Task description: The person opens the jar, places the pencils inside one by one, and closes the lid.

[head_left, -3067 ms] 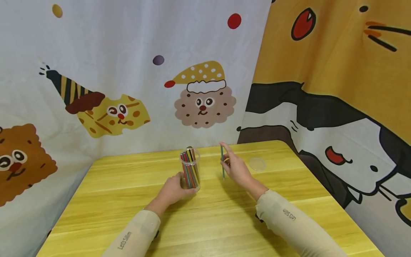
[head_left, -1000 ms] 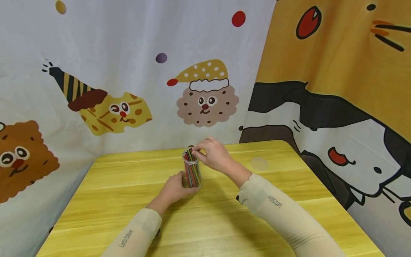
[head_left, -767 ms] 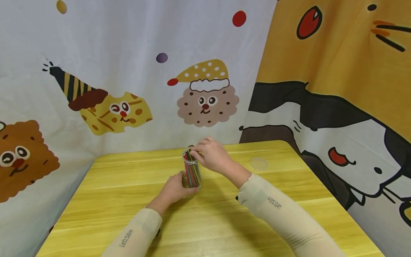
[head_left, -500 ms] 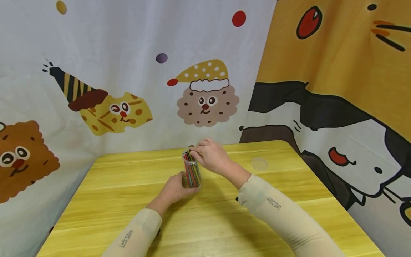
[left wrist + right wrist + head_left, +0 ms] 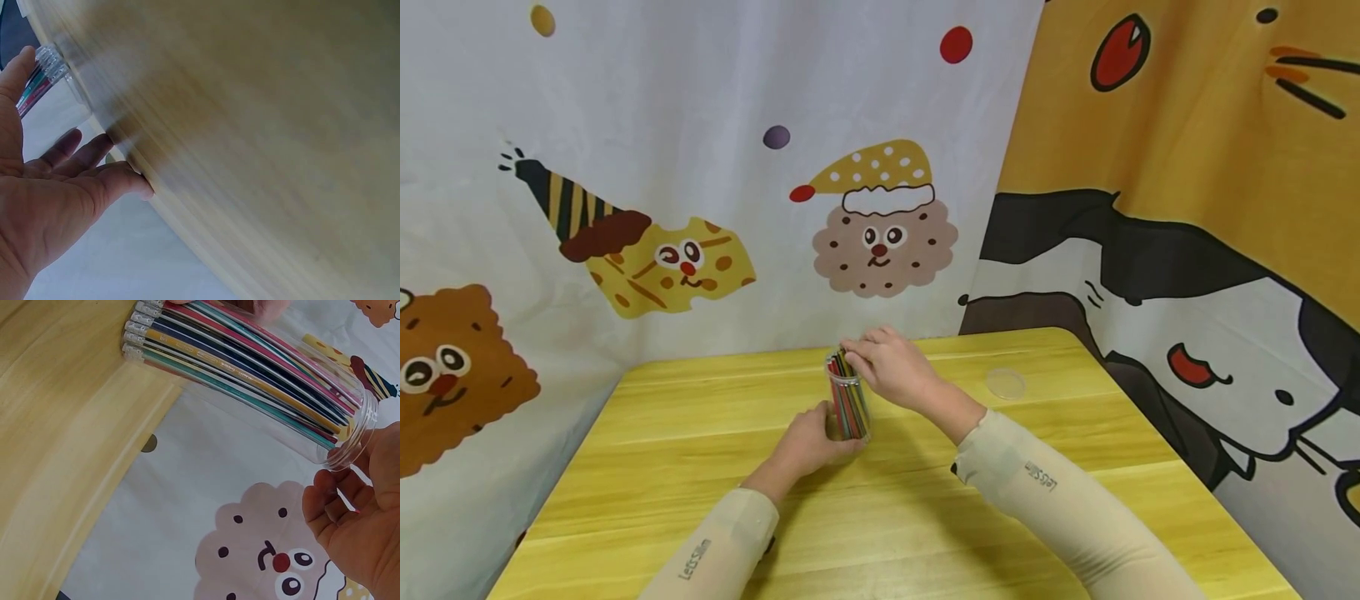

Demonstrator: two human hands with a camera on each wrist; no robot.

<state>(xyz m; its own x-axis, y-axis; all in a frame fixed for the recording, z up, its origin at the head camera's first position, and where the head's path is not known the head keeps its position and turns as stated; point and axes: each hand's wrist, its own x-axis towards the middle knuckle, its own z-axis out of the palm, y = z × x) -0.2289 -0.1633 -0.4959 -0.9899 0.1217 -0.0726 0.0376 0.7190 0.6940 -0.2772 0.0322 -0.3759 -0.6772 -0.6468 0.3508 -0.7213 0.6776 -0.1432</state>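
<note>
A clear plastic jar (image 5: 850, 408) packed with colored pencils (image 5: 237, 375) stands on the table. My left hand (image 5: 805, 443) holds it low down, with the thumb in front and the fingers at the far side. In the left wrist view, part of the jar (image 5: 53, 65) shows beyond a finger of the left hand (image 5: 56, 206). My right hand (image 5: 895, 367) is at the jar's mouth, thumb and index finger over the pencil tops. In the right wrist view, the right hand (image 5: 369, 500) reaches the clear rim; whether it pinches a pencil is hidden.
A round clear lid (image 5: 1006, 383) lies on the wooden table (image 5: 700, 500), right of the jar. Behind the table hangs a cartoon-printed cloth (image 5: 700, 125). The table's far edge runs close behind the jar.
Three seconds ago my right hand held a teal pencil upright, right of the jar. It has since moved left to the jar's mouth, and that pencil no longer shows outside. The left hand stays.
</note>
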